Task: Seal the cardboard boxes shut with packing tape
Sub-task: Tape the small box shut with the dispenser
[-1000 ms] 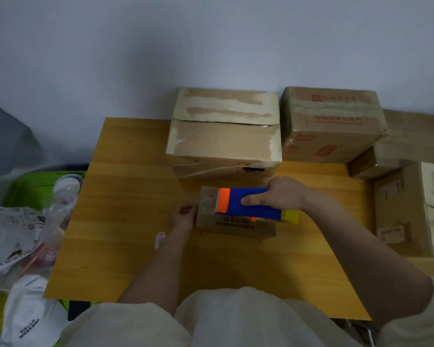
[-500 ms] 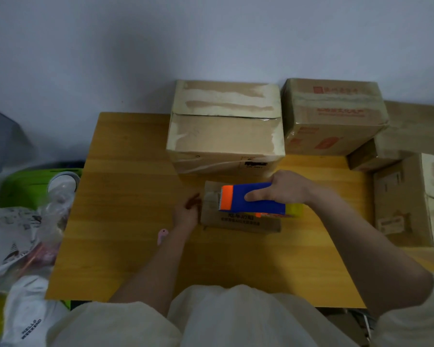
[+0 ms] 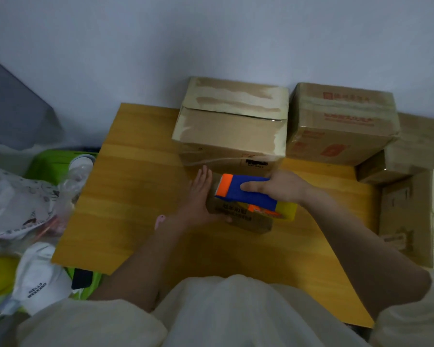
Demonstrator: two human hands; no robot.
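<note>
On the floor at far left: a white cap (image 3: 39, 279) and a green bin (image 3: 53, 165) among plastic bags. Wooden table (image 3: 135, 186): left hand (image 3: 198, 196), fingers straight, pressed flat against the left end of a small cardboard box (image 3: 238, 217) at the centre. Tape dispenser (image 3: 246, 192), blue and orange, on top of this box, gripped by the right hand (image 3: 283, 187). Behind, touching the wall: large taped box (image 3: 232, 126); to its right, printed box (image 3: 341, 126); further boxes at far right

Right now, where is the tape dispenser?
Head view, centre: the tape dispenser lies on the small box, gripped by the right hand, before the big box.
</note>
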